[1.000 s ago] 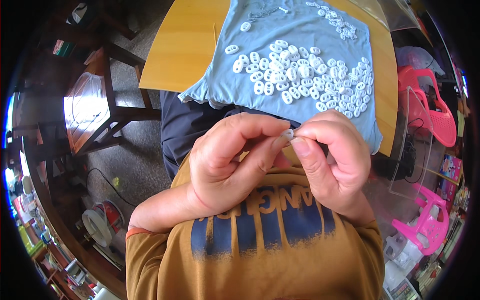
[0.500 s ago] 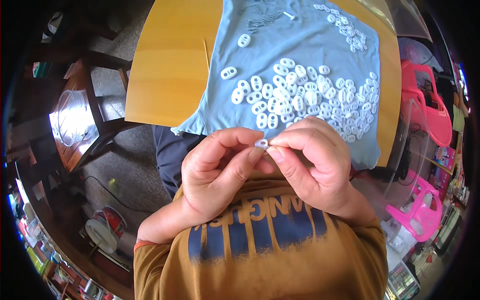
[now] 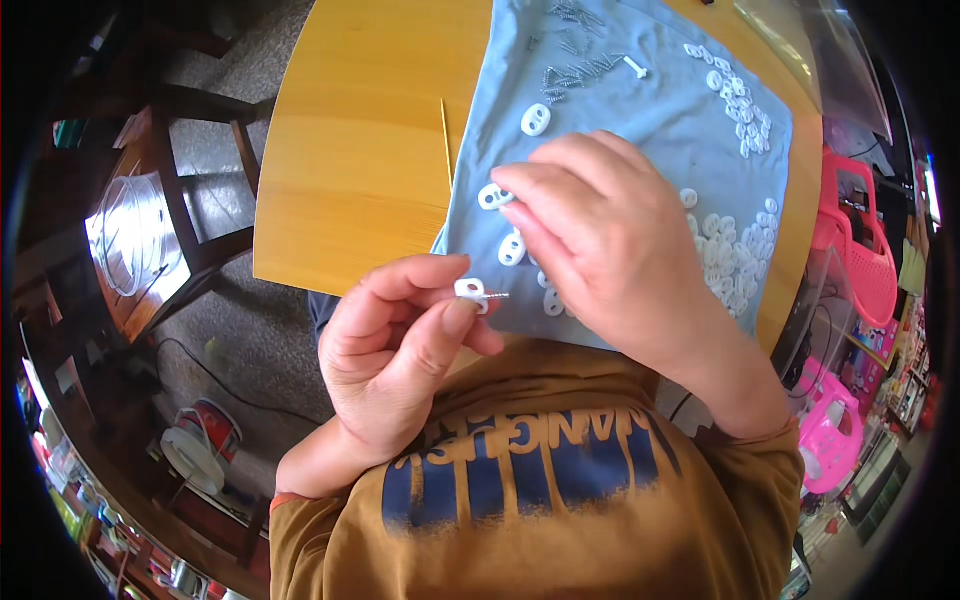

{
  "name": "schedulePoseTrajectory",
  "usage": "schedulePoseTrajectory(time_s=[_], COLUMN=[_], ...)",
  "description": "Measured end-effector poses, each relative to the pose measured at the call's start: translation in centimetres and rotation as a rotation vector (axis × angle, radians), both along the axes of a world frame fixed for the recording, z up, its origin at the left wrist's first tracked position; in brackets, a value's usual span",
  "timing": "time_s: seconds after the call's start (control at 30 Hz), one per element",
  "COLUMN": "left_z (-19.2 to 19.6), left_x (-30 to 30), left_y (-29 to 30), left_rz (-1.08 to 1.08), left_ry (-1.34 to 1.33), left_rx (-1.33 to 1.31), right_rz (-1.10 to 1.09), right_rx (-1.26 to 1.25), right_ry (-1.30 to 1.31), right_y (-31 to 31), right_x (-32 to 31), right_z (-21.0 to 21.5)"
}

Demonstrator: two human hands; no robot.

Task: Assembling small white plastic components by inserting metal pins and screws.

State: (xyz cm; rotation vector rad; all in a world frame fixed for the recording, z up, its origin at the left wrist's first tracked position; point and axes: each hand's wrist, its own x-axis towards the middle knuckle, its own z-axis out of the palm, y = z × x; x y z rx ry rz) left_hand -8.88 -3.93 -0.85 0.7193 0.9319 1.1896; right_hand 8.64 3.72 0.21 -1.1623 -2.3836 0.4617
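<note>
My left hand (image 3: 395, 355) pinches a small white two-hole cord lock piece (image 3: 467, 288) between thumb and forefinger. A thin metal spring (image 3: 497, 296) sticks out of it to the right. Over the cloth, my right hand (image 3: 610, 245) has thumb and forefinger on either side of a larger white two-hole cord lock shell (image 3: 490, 197). One similar shell (image 3: 536, 120) lies beyond those fingertips and another (image 3: 512, 250) just nearer. Most of the larger shells are hidden beneath my right hand and forearm.
A light blue cloth (image 3: 640, 120) covers part of the yellow wooden table (image 3: 360, 150). Loose springs (image 3: 580, 75) and a white peg (image 3: 635, 67) lie at the far side. Small white pieces (image 3: 740, 100) cluster far right, with more (image 3: 735, 255) nearer. A thin stick (image 3: 446, 150) rests left.
My hands have parted. The left keeps the small piece, its spring now showing, and has shifted left; the right has reached forward to a larger shell. The view has shifted too.
</note>
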Motion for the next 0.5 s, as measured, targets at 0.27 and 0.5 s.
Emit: schedulePoseTrajectory(time_s=[0.27,0.5], left_z=[0.1,0.5], left_x=[0.2,-0.3], left_y=[0.0,0.2], left_rz=[0.129,0.075], left_ry=[0.056,0.046], left_rx=[-0.062,-0.009], right_rz=[0.042,-0.168], right_rx=[0.098,-0.724], right_ry=[-0.083,0.473], right_y=[0.5,-0.5], right_x=[-0.6,-0.7], right_z=[-1.4,1.4])
